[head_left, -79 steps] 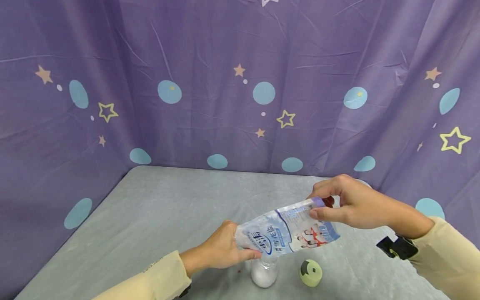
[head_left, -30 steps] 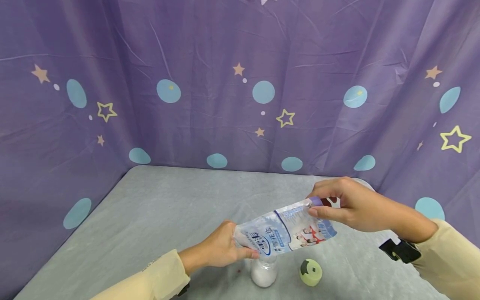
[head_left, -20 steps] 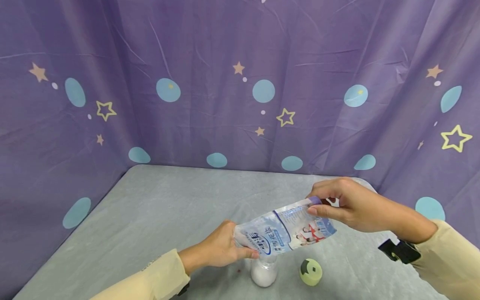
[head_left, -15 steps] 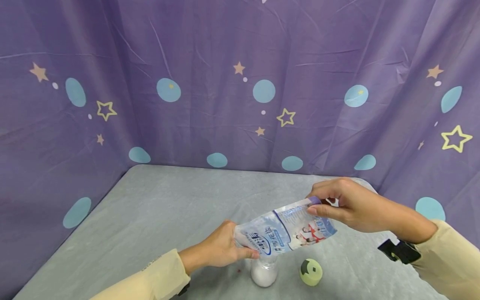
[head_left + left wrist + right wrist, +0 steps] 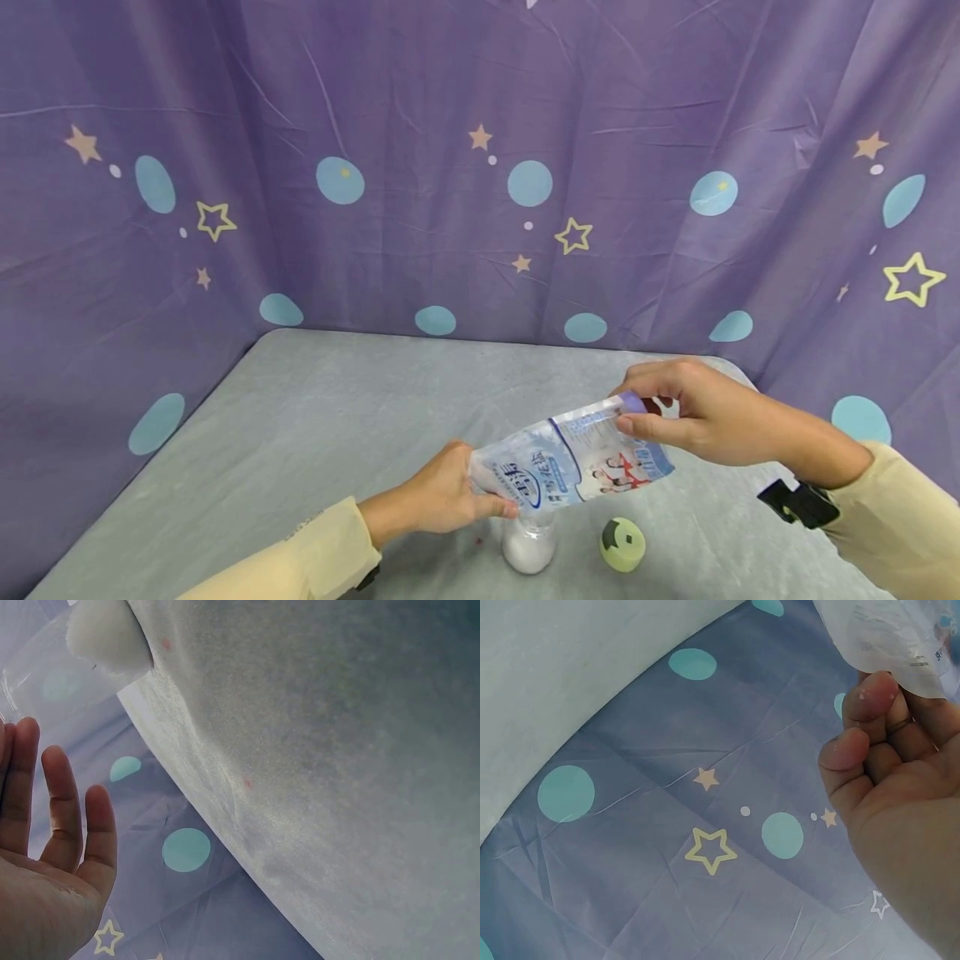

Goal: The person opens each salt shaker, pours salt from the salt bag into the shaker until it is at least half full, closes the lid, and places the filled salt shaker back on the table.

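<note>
A blue and white plastic bag of salt (image 5: 570,458) slants in the air, its left end lower, over the mouth of a clear jar (image 5: 528,552). My left hand (image 5: 435,493) grips the lower end, thumb in front. The bag's upper right end is pinched by my right hand (image 5: 708,414) between thumb and fingers. White grains fill the jar's lower part, seen also in the left wrist view as white salt (image 5: 109,637). The bag's opening is hidden. In the right wrist view a pale corner of the bag (image 5: 892,645) shows above the fingertips.
A round light green lid (image 5: 622,546) with a dark green patch lies to the jar's right. Everything stands on a grey cloth-covered table (image 5: 360,392). A purple patterned curtain (image 5: 450,125) closes off the back and sides. Small reddish specks (image 5: 247,783) dot the cloth.
Over the last seconds my right hand has sunk very slightly, and the bag's right end has shifted a little left. Both grips, the jar and the lid stay as before.
</note>
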The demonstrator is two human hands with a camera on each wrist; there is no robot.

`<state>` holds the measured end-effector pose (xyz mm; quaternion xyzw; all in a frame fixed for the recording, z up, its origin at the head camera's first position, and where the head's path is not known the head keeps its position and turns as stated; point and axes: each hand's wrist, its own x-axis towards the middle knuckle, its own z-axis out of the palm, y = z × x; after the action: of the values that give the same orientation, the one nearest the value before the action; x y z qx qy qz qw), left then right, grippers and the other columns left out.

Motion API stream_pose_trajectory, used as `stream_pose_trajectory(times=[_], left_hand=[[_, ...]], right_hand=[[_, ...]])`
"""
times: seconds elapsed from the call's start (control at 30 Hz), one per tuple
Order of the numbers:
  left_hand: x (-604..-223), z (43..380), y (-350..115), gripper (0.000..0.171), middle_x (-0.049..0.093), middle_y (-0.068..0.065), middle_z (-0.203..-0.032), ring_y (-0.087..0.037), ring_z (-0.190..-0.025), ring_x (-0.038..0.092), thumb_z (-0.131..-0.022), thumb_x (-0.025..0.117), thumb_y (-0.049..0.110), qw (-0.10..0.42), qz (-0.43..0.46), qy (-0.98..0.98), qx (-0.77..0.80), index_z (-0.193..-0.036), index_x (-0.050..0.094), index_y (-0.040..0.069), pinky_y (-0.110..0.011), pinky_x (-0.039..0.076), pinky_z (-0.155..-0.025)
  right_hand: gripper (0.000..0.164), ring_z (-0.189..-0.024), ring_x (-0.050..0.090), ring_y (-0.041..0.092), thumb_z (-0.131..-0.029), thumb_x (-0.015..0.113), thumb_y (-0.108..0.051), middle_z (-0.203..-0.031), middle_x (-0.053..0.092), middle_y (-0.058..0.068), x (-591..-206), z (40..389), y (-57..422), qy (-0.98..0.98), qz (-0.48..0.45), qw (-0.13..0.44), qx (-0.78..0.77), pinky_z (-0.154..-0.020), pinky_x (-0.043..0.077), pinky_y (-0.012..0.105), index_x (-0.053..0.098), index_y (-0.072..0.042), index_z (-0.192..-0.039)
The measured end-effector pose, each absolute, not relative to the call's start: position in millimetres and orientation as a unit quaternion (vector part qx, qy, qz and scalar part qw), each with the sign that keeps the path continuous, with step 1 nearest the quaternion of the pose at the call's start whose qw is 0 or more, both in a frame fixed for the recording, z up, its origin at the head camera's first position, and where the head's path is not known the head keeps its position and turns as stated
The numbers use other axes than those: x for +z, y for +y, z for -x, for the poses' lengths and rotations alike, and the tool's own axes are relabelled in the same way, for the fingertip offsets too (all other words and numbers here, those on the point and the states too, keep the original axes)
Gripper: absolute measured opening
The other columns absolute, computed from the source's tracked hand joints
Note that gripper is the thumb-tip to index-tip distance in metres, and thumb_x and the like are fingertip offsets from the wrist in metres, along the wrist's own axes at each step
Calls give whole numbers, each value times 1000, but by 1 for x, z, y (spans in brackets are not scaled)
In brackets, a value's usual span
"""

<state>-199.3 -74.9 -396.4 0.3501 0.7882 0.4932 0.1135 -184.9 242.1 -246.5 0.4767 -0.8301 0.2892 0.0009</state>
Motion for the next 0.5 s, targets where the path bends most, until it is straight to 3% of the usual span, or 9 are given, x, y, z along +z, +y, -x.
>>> stream_pose_trajectory(times=[0.2,0.5], left_hand=[[-396,200,-75,20,77,14,-91,-3,-83,70,-82,87,17,109,-350,794,485,-101,81,15,-25,56,-74],[-396,200,-75,20,77,15,-92,-3,-84,71,-82,87,15,106,-354,794,482,-102,81,14,-25,56,-76]], right_hand=[[17,-77,61,6,-101,66,-8,-93,65,-12,-248,186,245,-835,-475,1,278,-50,50,23,71,-24,-102],[14,-77,61,5,-103,64,-11,-93,63,-13,-247,187,246,-835,-481,-2,268,-51,51,24,69,-24,-100]])
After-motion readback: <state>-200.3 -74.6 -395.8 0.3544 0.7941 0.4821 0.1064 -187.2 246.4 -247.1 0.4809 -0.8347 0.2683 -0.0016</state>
